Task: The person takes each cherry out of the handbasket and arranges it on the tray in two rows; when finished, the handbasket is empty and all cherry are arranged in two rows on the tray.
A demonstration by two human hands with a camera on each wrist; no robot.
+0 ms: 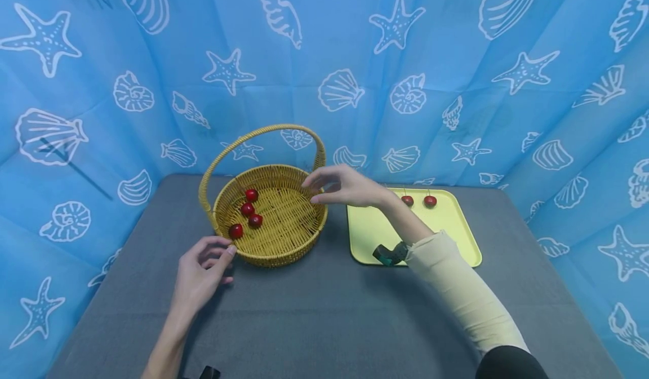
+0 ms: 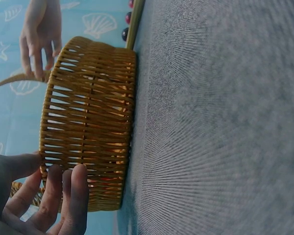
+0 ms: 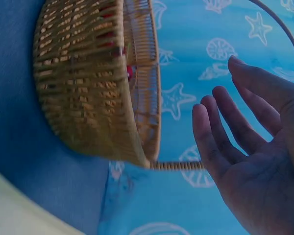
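Observation:
A round yellow wicker basket (image 1: 279, 255) with a tall arched handle (image 1: 274, 127) stands on the table. Several dark red cherries (image 1: 247, 209) lie in its left half. My left hand (image 1: 200, 272) is at the basket's near-left rim, thumb and index finger pinching it; the other fingers (image 2: 78, 191) curve beside the outer wall. Above the right rim hovers my right hand (image 1: 350, 186), its fingers loosely bent and nothing between them. The right wrist view shows that palm and spread fingers (image 3: 210, 137) apart from the basket.
Right of the basket lies a pale yellow tray (image 1: 365, 238), partly under my right forearm. Two cherries with stems, one of them this cherry (image 1: 430, 201), sit near its back edge. A grey cloth (image 1: 304, 322) covers the table; a blue seashell curtain (image 1: 324, 41) hangs behind.

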